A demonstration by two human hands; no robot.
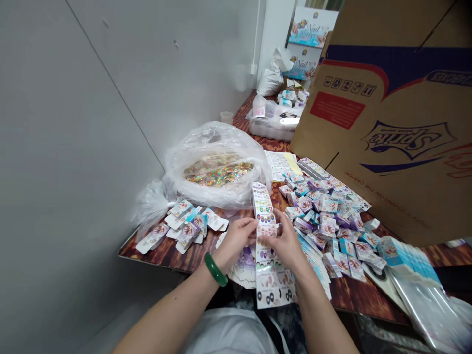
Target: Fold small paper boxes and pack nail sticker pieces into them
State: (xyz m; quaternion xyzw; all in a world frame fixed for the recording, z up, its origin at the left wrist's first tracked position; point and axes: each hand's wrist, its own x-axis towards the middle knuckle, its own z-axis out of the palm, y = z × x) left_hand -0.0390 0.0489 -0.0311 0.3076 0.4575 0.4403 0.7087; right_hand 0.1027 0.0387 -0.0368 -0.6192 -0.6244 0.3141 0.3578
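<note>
Both hands are on a long printed sticker sheet (266, 268), folded lengthwise and covered in rows of small coloured designs. My left hand (241, 233) pinches its left edge. Around its right side, my right hand (282, 241) grips with the thumb across the front. Below the hands lie fanned stacks of flat printed cartons (243, 268), partly hidden by the sheet and arms. Just beyond the sheet's top end sits an open clear plastic bag (217, 142) with shiny multicoloured pieces inside. To the right spreads a heap of small nail sticker boxes (328, 223).
Several flattened boxes (188, 226) lie at the table's left corner. A large cardboard carton (391, 113) stands at the right. Clear plastic sleeves (427, 295) hang over the front right edge. A plastic tray (273, 128) sits farther back, and a wall (110, 123) borders the left.
</note>
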